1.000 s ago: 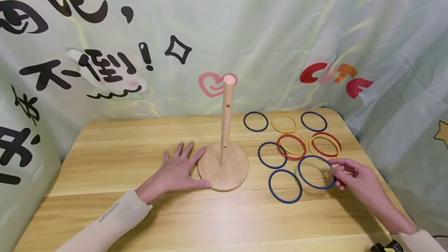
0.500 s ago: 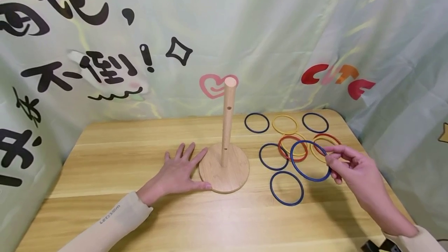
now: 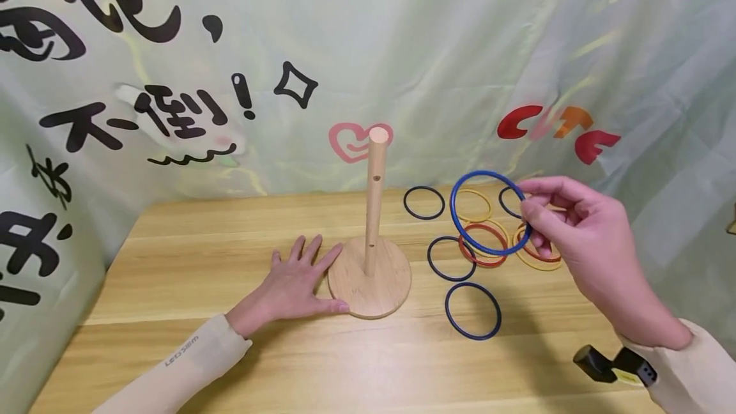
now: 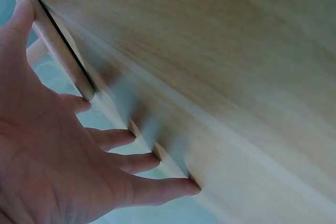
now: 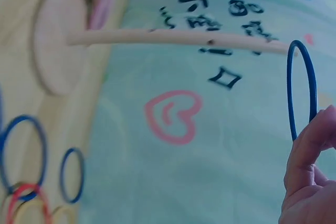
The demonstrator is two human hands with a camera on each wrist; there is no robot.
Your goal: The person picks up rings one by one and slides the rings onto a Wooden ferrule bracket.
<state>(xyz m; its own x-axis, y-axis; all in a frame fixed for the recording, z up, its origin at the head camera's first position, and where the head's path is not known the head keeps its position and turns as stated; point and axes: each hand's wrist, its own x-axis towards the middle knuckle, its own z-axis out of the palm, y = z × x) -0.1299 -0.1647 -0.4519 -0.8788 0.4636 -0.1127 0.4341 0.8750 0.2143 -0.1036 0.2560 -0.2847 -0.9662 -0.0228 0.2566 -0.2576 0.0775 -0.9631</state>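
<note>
My right hand (image 3: 592, 235) pinches a blue ring (image 3: 483, 173) at its right edge, between thumb and fingers. The ring hangs tilted in the air over the other rings, right of a wooden post (image 3: 375, 203). In the right wrist view, the held ring (image 5: 289, 87) appears edge-on near the post's top end. The post stands upright on a round wooden base (image 3: 384, 296). Beside this base my left hand (image 3: 290, 286) rests with fingers spread on the table, its thumb and index finger at the base's left edge. No ring is on the post.
Several rings lie on the wooden table (image 3: 190, 241) right of the base. A dark blue ring (image 3: 473, 338) is nearest; red and yellow rings overlap behind it. A printed curtain (image 3: 448, 50) hangs behind the table. A black device (image 3: 618, 363) is on the right wrist.
My right hand has lifted the blue ring off the table area, up and slightly left, and tilted it more upright. The left hand and the post stay in place.
</note>
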